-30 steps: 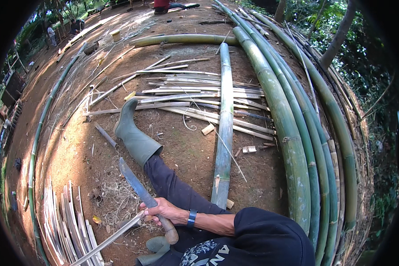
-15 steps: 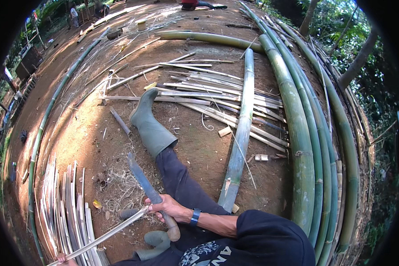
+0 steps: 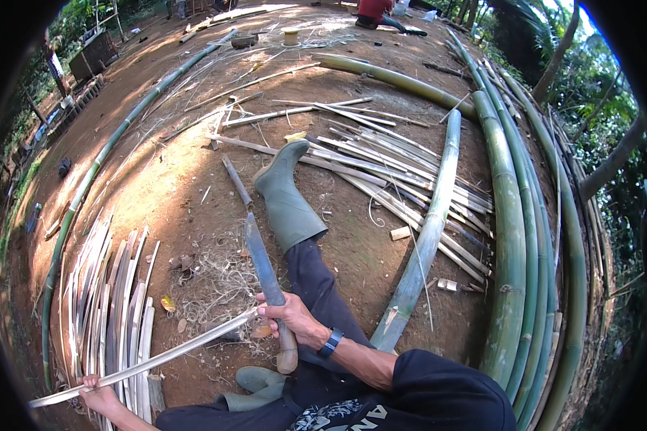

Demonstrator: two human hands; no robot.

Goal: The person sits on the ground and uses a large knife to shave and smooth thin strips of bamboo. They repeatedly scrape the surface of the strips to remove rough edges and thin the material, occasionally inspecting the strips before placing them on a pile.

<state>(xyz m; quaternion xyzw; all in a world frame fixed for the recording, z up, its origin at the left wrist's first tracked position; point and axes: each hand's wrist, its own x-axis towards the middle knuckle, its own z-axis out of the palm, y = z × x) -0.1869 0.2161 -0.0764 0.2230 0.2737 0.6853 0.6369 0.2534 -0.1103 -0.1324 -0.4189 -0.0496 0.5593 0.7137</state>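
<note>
My right hand (image 3: 292,320) is closed round the wooden handle of a machete (image 3: 260,253), its blade tilted up and away. One end of a long pale bamboo strip (image 3: 176,349) meets the fingers of that hand. Toward the lower left, my left hand (image 3: 101,397) grips the same strip near its other end. A bundle of split bamboo strips (image 3: 115,309) lies under and behind it. My outstretched leg wears a green rubber boot (image 3: 289,205), and a second boot (image 3: 260,381) is folded close to me. Thin shavings (image 3: 226,280) litter the ground left of the blade.
A bamboo pole (image 3: 424,251) slants along my right, over more split strips (image 3: 381,161). Thick green bamboo poles (image 3: 509,266) lie farther right. Another long pole (image 3: 97,169) curves along the left. A person in red (image 3: 372,13) sits far off; trees border the right side.
The view has turned left, so the scene shifts right in the picture. My left hand and its end of the strip are higher and more fully visible. Both hands keep their hold.
</note>
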